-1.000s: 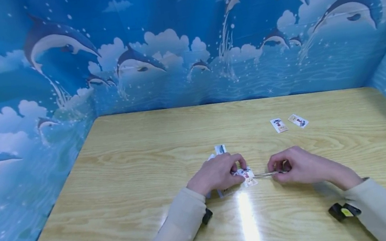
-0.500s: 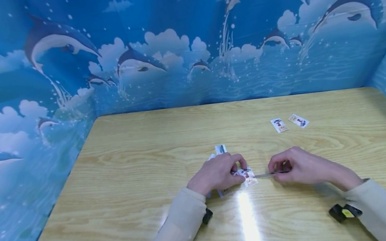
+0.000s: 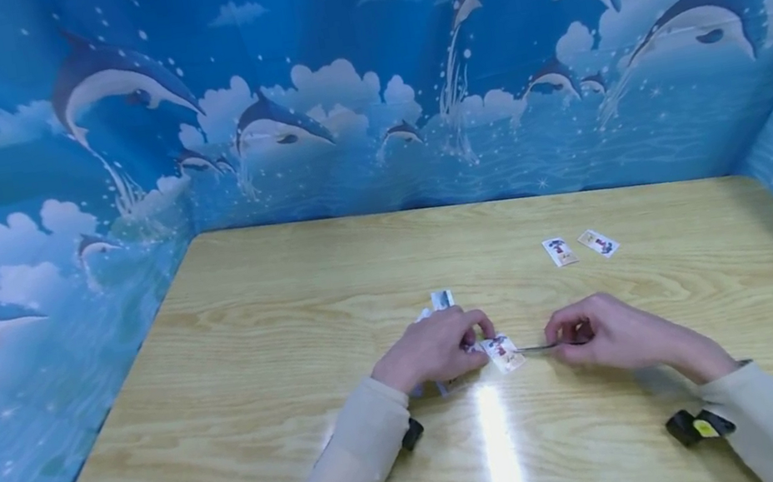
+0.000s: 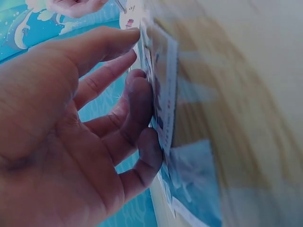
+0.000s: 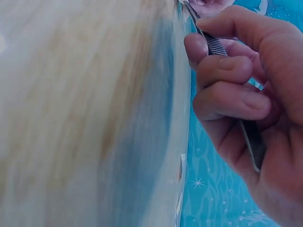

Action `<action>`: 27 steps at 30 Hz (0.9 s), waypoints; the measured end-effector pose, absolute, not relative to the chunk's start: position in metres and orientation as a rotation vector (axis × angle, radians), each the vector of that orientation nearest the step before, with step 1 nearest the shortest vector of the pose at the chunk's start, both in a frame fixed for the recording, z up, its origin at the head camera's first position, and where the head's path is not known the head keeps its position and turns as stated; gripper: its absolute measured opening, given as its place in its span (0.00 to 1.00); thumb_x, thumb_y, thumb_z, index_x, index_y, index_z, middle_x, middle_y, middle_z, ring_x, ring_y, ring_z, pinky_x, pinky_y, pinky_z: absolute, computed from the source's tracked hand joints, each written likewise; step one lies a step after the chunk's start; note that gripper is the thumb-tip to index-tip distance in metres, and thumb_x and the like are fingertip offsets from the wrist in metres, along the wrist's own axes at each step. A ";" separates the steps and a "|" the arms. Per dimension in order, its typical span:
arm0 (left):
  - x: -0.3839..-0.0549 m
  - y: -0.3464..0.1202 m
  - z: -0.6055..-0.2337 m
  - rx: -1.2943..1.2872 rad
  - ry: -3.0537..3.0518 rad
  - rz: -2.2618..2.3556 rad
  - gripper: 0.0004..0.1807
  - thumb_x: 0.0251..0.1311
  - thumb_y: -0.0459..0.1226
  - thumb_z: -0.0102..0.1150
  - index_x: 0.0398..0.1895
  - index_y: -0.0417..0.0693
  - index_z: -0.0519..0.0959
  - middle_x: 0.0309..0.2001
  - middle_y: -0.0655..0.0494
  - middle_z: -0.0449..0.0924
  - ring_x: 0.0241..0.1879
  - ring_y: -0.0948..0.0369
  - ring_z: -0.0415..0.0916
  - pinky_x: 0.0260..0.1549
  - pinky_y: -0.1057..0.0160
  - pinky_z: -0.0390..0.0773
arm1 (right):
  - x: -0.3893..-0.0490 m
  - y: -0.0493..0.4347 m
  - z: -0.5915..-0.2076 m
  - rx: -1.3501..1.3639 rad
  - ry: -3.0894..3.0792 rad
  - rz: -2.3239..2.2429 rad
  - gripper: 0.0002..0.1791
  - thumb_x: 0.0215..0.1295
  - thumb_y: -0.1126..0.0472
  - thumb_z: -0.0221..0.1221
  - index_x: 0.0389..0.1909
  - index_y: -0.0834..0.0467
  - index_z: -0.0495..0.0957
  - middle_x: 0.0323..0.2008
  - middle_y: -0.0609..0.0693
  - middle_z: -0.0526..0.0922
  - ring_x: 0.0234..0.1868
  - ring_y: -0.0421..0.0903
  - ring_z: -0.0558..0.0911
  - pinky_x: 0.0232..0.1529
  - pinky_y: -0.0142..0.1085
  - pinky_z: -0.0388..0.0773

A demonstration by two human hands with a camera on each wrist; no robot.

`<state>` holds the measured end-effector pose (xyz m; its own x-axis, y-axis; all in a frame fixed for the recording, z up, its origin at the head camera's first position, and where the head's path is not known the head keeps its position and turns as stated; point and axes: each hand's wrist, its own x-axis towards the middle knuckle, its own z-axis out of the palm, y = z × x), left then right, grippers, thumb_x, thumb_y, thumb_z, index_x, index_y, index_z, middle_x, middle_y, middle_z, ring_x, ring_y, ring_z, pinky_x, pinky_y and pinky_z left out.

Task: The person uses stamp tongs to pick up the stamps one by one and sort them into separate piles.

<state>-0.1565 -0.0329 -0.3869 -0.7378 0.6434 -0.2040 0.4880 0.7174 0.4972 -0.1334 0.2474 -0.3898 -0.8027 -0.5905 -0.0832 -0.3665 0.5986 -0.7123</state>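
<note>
My right hand (image 3: 609,332) pinches a pair of metal tweezers (image 5: 215,45) between thumb and fingers; the ridged grip shows in the right wrist view. The tweezers' tips meet the right edge of a small white picture card (image 3: 503,353), which sits slightly tilted. On the left, my left hand (image 3: 437,347) rests its bent fingertips on several overlapping cards (image 4: 163,90), partly hidden under the palm. In the left wrist view, a bluish card (image 4: 196,182) lies by the little finger.
Two picture cards, a left one (image 3: 559,252) and a right one (image 3: 598,243), lie toward the back right of the wooden table (image 3: 273,292). Another card (image 3: 442,299) sticks out beyond the left hand. A dolphin-print curtain (image 3: 344,163) hangs along the table's back and sides.
The tweezers have closed together at the card's edge. The card has slid a little to the right and turned, as the right hand drew back rightward. The left hand has stayed nearly still.
</note>
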 end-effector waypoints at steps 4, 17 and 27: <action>-0.157 -0.036 -0.387 0.890 2.544 0.655 0.15 0.67 0.40 0.64 0.56 0.59 0.80 0.42 0.60 0.78 0.39 0.66 0.72 0.41 0.68 0.74 | -0.131 0.252 -0.388 -0.760 2.522 -1.049 0.07 0.60 0.67 0.68 0.39 0.54 0.85 0.29 0.42 0.84 0.29 0.32 0.77 0.28 0.31 0.77; -0.163 -0.043 -0.389 0.886 2.489 0.817 0.14 0.66 0.36 0.62 0.54 0.51 0.82 0.31 0.61 0.74 0.28 0.67 0.68 0.30 0.71 0.71 | -0.128 0.265 -0.387 -0.795 2.628 -1.061 0.07 0.61 0.66 0.69 0.37 0.51 0.84 0.26 0.39 0.80 0.25 0.30 0.74 0.24 0.29 0.73; -0.164 -0.050 -0.387 0.816 2.543 0.796 0.13 0.66 0.38 0.64 0.53 0.53 0.82 0.35 0.60 0.77 0.31 0.66 0.72 0.32 0.69 0.73 | -0.131 0.274 -0.386 -0.756 2.696 -1.094 0.08 0.60 0.68 0.69 0.37 0.52 0.84 0.25 0.39 0.80 0.23 0.31 0.71 0.22 0.30 0.70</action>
